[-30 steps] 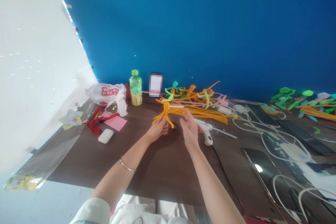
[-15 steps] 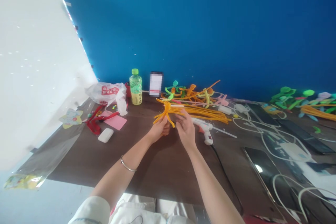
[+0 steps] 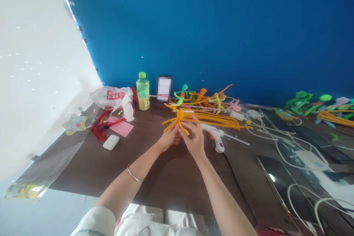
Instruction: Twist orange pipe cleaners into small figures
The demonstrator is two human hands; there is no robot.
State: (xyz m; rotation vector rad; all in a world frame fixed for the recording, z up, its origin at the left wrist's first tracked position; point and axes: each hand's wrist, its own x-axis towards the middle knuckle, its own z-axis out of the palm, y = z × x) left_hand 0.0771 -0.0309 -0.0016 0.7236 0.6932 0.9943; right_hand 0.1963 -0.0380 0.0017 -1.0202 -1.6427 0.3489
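Observation:
An orange pipe-cleaner figure [image 3: 180,114] with a wound head and several loose limbs is held up above the table. My left hand [image 3: 169,138] is closed, pinching it by the lower limbs. Close by on the right, my right hand [image 3: 194,135] has its thumb and fingers on another limb. Behind the right hand lies a bundle of straight orange pipe cleaners [image 3: 221,120]. A white hot glue gun [image 3: 217,136] with a glue stick rests just right of that hand.
At the back stand a green-capped bottle [image 3: 143,92], a phone [image 3: 165,88] and several finished pipe-cleaner figures [image 3: 203,96]. To the left are a plastic bag [image 3: 112,97], pink paper [image 3: 123,128], red-handled tool [image 3: 98,132] and white case [image 3: 111,142]. Cables [image 3: 276,147] and a large phone [image 3: 284,184] lie right.
My right hand has moved left and closed onto the figure's limb; before, it was apart from it. The figure has shifted slightly right and lower.

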